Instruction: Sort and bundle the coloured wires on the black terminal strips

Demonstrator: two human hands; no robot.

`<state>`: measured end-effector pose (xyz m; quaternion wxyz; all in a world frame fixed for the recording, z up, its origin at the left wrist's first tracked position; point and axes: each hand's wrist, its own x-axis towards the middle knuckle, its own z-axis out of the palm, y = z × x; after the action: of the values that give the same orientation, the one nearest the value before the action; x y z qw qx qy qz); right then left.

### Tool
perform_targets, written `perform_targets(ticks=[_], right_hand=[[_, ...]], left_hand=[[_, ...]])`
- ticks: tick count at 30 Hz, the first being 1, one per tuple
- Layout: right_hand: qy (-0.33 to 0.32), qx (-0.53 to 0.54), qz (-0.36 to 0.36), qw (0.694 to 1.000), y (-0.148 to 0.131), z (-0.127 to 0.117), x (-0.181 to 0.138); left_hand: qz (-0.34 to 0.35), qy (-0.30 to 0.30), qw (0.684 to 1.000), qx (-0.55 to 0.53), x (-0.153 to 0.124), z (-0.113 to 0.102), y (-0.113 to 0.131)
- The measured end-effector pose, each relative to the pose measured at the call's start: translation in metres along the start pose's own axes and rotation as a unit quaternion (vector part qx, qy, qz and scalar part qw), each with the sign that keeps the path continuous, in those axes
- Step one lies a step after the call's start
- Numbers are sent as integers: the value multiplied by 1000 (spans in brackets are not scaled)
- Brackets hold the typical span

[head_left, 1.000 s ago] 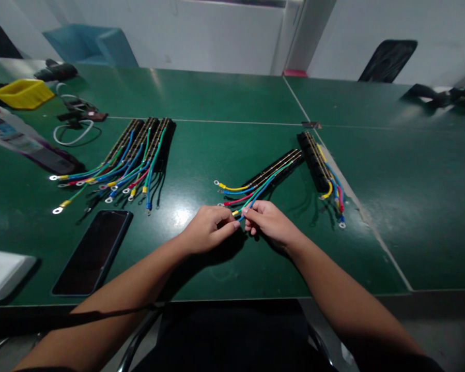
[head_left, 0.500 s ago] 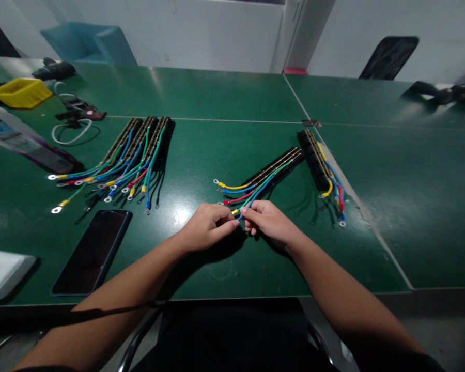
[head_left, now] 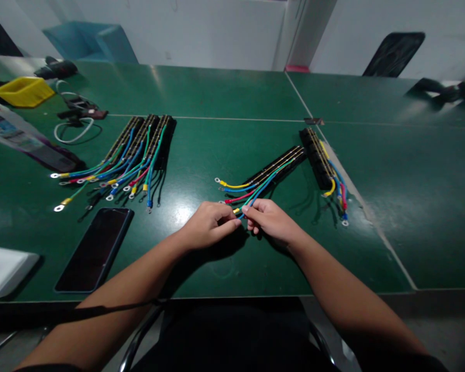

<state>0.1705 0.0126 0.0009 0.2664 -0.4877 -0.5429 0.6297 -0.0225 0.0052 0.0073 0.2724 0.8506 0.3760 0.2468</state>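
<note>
Blue wire, pinched at both hands, its free end out front of the person and low over the bench. Left hand: thumb and forefinger closed together on the wire near its end; tip hidden. Right hand: thumb and forefinger closed on same wire a little further up, other fingers curled under. Hands near each other, short bit of blue between them.

Green wire runs alongside; its yellow sleeve is right at the left fingertips, cannot tell if touched. Just beyond: red wire, second blue wire, yellow wire, ring lugs pointing left. All lead up to black terminal block, lying slanted, far end up right.

Right of it, near its far end, another black block, yellow, blue and red wires bent toward person.

Well to the left, three wired blocks side by side, lugs fanned toward person. Phone below those, white object left of it. Further back left: labelled container, white cable, yellow bin. Past bench: blue armchair, dark chair back.
</note>
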Motion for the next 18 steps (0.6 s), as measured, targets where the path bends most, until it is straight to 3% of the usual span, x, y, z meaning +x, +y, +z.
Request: perform_targets(ticks=[18], right_hand=[[-8, -1, -2, 1000, -2, 0, 0]], left_hand=[[3, -6, 1000, -6, 0, 1, -1]])
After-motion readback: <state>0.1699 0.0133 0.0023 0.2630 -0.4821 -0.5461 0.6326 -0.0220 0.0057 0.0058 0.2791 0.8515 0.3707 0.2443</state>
